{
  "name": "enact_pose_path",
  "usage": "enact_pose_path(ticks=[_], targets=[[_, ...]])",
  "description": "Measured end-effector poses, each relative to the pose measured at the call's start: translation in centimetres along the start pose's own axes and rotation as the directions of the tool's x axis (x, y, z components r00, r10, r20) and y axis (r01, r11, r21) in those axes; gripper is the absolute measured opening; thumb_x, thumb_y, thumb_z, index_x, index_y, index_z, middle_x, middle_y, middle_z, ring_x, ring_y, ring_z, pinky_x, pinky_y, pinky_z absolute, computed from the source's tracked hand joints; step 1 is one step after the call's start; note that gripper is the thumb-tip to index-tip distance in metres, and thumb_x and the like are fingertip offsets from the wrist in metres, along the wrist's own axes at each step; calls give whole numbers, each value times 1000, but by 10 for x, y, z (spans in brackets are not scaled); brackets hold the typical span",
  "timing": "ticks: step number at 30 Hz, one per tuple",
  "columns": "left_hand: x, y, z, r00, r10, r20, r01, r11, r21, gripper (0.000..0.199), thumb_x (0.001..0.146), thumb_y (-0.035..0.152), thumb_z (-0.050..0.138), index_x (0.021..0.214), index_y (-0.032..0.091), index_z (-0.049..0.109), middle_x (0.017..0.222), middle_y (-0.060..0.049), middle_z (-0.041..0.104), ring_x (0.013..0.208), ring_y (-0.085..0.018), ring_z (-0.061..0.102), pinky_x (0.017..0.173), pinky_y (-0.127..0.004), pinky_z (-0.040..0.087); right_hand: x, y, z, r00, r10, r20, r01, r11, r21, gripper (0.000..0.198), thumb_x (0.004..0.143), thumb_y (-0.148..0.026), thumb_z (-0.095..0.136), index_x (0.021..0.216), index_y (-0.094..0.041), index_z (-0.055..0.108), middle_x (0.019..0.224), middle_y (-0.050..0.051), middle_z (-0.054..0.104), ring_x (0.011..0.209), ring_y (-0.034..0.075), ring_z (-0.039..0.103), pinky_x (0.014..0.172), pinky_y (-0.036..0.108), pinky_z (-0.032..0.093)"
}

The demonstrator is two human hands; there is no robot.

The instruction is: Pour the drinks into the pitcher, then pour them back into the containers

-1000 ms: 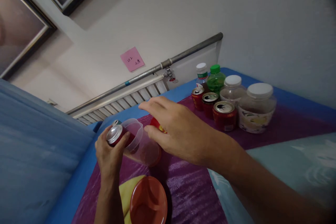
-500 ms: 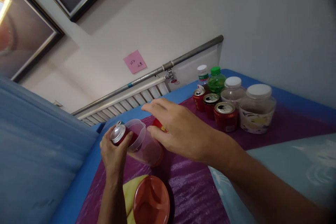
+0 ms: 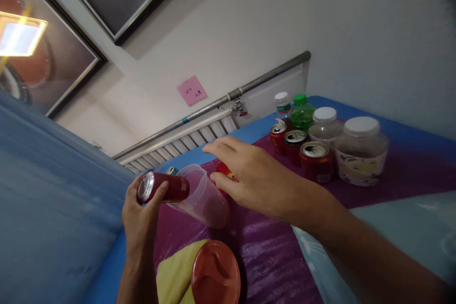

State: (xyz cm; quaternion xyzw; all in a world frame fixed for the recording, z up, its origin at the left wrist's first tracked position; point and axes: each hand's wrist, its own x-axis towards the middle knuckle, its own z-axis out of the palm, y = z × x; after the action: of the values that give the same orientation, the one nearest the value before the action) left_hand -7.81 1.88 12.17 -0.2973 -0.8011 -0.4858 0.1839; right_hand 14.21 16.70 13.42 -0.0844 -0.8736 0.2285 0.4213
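Observation:
My left hand (image 3: 140, 218) is closed around a red drink can (image 3: 173, 187). The can lies nearly level, its silver base towards the left and its other end at the mouth of a clear plastic jug (image 3: 194, 206). Something darker shows low in the jug, which looks tilted here. My right hand (image 3: 245, 175) hovers at the jug's right side, fingers stretched out and thumb apart, the thumb tip close to the rim; whether it touches cannot be seen. A red and yellow item (image 3: 223, 171) is partly hidden behind that hand.
Several red cans (image 3: 317, 161) stand at the right beside white-lidded jars (image 3: 361, 152) and a green-capped bottle (image 3: 299, 114). Nearer lie an orange-red divided dish (image 3: 216, 278) and a yellow cloth (image 3: 174, 270). A blue curtain (image 3: 60, 199) hangs left; a radiator (image 3: 199, 135) lines the wall.
My left hand has drawn the can left and away from the jug's mouth, so more of its red side shows. The right hand keeps its pose; the whole view has shifted slightly.

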Motion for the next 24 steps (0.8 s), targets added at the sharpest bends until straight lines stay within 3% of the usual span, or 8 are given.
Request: enact_pose_path(ticks=[11, 16, 20, 24], targets=[[10, -14, -23, 981, -48, 188, 64, 995, -81, 79, 61, 53, 82, 133, 28, 59, 120, -8, 68, 108, -29, 63, 101, -49, 46, 0, 1, 1, 1000, 5, 1, -5, 1000, -22, 31, 86, -8, 56, 116, -14, 60, 118, 11, 63, 110, 24, 59, 96, 41, 48], [11, -26, -42, 946, -82, 314, 62, 995, 73, 83, 60, 54, 81, 134, 28, 57, 126, -10, 66, 111, -33, 63, 99, -50, 47, 0, 3, 2, 1000, -9, -8, 9, 999, -34, 26, 87, -8, 54, 110, -15, 62, 116, 11, 64, 109, 23, 60, 95, 40, 49], [6, -38, -50, 921, -141, 362, 94, 985, 147, 82, 56, 57, 80, 129, 24, 59, 118, -10, 70, 107, -33, 64, 97, -50, 47, 1, 5, 4, 1000, -6, -1, 6, 999, -51, 26, 85, -8, 55, 110, -15, 63, 116, 11, 65, 110, 24, 60, 95, 41, 50], [-3, -50, -43, 892, -233, 388, 206, 972, 109, 75, 48, 54, 85, 111, 18, 65, 103, -11, 73, 98, -34, 66, 90, -47, 49, 2, 6, 8, 999, 17, 40, -14, 998, -61, 28, 85, -8, 55, 111, -15, 63, 116, 11, 65, 107, 24, 62, 93, 41, 52]])
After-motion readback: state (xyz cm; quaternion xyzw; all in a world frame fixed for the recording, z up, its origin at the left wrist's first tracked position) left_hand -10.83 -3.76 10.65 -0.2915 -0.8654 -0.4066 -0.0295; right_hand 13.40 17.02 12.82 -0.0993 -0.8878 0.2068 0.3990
